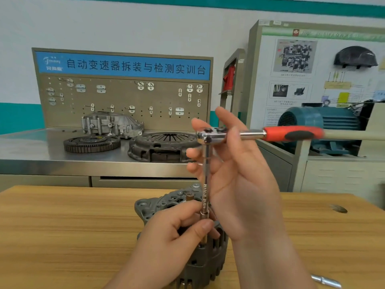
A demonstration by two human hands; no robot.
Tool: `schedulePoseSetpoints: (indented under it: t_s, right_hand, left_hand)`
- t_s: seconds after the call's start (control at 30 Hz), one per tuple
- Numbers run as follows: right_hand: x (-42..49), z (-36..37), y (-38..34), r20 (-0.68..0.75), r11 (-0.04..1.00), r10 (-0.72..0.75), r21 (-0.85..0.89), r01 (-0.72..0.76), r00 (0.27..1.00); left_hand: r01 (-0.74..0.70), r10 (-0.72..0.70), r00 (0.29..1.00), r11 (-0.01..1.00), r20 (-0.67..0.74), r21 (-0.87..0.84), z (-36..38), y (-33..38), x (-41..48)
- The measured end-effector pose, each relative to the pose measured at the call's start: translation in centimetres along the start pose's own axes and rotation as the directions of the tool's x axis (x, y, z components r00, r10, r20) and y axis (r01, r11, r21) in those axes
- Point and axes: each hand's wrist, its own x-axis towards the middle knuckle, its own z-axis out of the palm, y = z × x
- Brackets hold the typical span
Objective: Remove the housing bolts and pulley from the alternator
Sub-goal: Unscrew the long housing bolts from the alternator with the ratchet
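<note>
The grey alternator [158,205] stands on the wooden table [62,226], partly hidden by both hands. A ratchet wrench [291,133] with a red and black handle sits on top of a long chrome extension bar [205,184] that points down at the alternator's rim. My left hand [173,236] pinches the lower end of the extension, at the socket, between thumb and fingers. My right hand [235,170] is raised, its fingers wrapped loosely about the ratchet head and the upper bar; the handle sticks out to the right.
A chrome tool piece [326,280] lies on the table at the lower right. Behind stands a steel bench [31,151] with a flywheel [91,143], a clutch cover [162,146] and a gearbox housing [110,124]. A teal motor [318,122] is at the right.
</note>
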Motion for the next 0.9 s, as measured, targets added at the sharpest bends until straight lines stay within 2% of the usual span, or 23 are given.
schedulePoseSetpoints:
  t_s: [0.07,0.17,0.27,0.43,0.5,0.63,0.7,0.9]
  right_hand:
    - [0.1,0.15,-0.01,-0.003,0.99,-0.078,-0.121,0.077,0.997]
    - [0.36,0.35,-0.05,0.018,0.971,-0.061,-0.231,0.064,0.998]
    - [0.1,0.3,0.34,-0.014,0.986,-0.042,-0.162,0.039,0.999]
    - [-0.18,0.32,0.31,-0.033,0.995,0.091,-0.034,-0.093,0.995]
    - [-0.12,0.36,0.22,-0.034,0.996,0.063,-0.064,-0.065,0.997]
    - [0.04,0.25,-0.04,0.009,0.968,-0.066,-0.242,0.066,0.998]
    - [0.1,0.11,-0.05,0.024,0.969,-0.07,-0.237,0.074,0.997]
    - [0.2,-0.54,0.18,-0.036,0.993,0.093,-0.065,-0.095,0.995]
  left_hand:
    - [0.03,-0.03,1.0,1.0,0.001,-0.001,0.03,0.0,0.0]
    - [0.022,-0.022,1.0,0.999,-0.004,0.034,0.16,0.08,-0.14]
    - [-0.005,0.006,1.0,0.999,-0.016,0.035,0.2,0.1,-0.27]
    - [-0.01,0.01,1.0,0.999,0.009,0.049,0.12,0.55,-0.21]
    - [0.008,-0.008,1.0,1.0,0.013,0.016,0.12,0.5,-0.18]
    - [0.038,-0.038,0.999,0.999,-0.012,-0.028,0.09,0.54,-0.16]
    - [0.042,-0.042,0.999,0.999,-0.027,0.002,0.15,0.59,-0.13]
    - [0.008,-0.009,0.999,0.999,0.03,0.049,-0.16,0.98,-0.36]
